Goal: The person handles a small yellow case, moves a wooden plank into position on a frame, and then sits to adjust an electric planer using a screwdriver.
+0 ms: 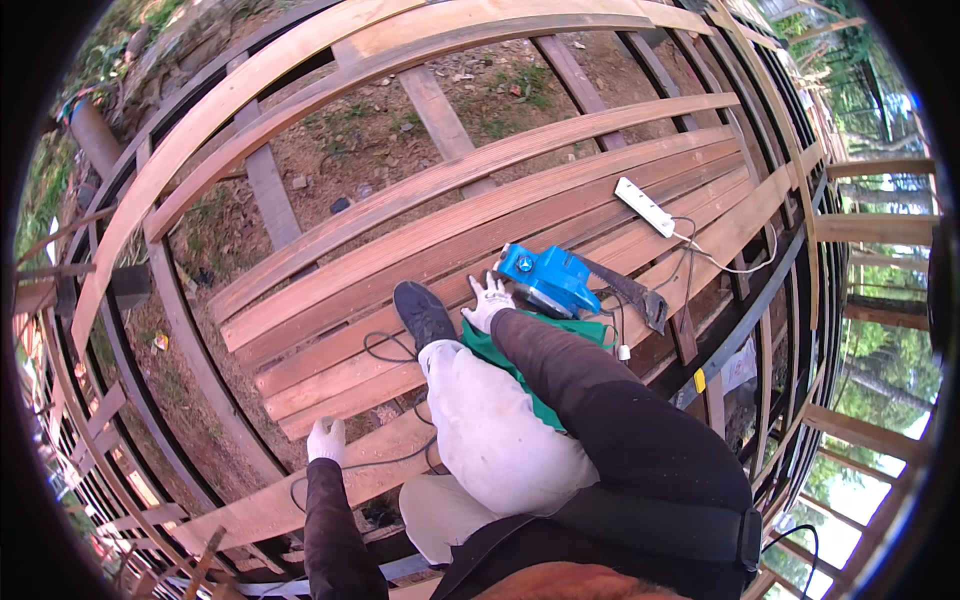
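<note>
planer (552, 278) sits beside right hand (487, 303), grip spread and empty; left hand (326, 440), grip i cannot tell.

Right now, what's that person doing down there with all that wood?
A person in white gloves is bent low over some wooden planks, with a dark shoe on them. The right hand is spread open right beside a blue power tool. The left hand is down by the end of the planks; I can't tell if it's gripping anything. A saw and a white power strip lie beyond the blue tool.
</note>
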A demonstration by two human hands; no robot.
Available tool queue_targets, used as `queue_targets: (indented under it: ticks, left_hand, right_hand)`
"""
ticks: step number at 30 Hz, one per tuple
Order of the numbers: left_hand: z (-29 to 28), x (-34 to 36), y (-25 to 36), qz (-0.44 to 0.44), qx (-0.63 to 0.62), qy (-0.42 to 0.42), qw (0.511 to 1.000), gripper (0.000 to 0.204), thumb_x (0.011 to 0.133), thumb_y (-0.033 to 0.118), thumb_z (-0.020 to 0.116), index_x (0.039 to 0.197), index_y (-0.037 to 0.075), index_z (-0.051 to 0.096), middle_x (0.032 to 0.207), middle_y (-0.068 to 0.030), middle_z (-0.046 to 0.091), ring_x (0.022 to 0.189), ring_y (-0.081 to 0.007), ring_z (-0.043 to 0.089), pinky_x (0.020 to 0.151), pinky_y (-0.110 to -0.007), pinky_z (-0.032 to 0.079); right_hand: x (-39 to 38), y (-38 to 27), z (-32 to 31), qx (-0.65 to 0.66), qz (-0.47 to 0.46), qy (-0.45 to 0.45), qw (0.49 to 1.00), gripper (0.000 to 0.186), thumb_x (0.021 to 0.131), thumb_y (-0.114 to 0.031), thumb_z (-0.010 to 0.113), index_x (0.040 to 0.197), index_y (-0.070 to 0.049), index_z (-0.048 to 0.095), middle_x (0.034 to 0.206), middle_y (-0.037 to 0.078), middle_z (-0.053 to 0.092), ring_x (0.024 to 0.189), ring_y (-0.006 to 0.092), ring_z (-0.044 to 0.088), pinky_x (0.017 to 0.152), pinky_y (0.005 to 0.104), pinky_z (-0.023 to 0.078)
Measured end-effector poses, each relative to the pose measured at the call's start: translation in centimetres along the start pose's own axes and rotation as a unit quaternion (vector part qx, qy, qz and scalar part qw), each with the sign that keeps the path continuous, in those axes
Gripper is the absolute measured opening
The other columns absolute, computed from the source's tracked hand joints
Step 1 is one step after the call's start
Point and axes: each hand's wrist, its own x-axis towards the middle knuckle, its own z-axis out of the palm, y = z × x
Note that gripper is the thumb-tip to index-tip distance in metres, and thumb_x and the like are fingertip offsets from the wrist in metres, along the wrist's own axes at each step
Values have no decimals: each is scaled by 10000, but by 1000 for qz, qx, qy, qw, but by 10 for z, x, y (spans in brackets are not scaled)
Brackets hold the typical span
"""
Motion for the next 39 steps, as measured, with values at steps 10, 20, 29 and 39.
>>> queue_targets:
  ticks: [10, 20, 29, 39]
  left_hand:
    - [-49, 146, 288, 110, -57, -133, 983, 371, 931, 219, 662, 1221, -12, 652, 1105, -174, 734, 1056, -220, 699, 933, -317, 517]
    - [-51, 287, 302, 265, 228, 6, 937, 800, 754, 420, 787, 1413, 54, 520, 1368, -248, 562, 1298, -410, 517, 1078, -479, 440]
    - [-20, 318, 318, 303, 350, -5, 887, 1000, 670, 456, 837, 1497, 106, 397, 1410, -169, 536, 1356, -337, 472, 1160, -481, 315]
    - [-31, 318, 330, 277, 347, -55, 894, 966, 664, 490, 824, 1491, 181, 433, 1379, -142, 569, 1328, -305, 508, 1127, -472, 353]
  right_hand:
    - [23, -15, -43, -22, 16, -242, 970, 835, 950, -415, 561, 1645, -260, 124, 1701, 180, -62, 1561, 424, 57, 1226, 589, 196]
    - [28, -23, -16, -19, 17, -224, 974, 815, 909, -289, 519, 1642, -228, 169, 1695, 212, -66, 1559, 449, 34, 1193, 661, 177]
    - [52, -3, 13, 35, 39, -216, 975, 682, 987, -531, 439, 1592, -233, 331, 1694, 215, 1, 1532, 496, 119, 1171, 663, 242]
    - [56, -10, -2, 51, 16, -266, 962, 621, 963, -519, 495, 1438, -119, 509, 1471, 203, 390, 1352, 387, 423, 1115, 512, 373]
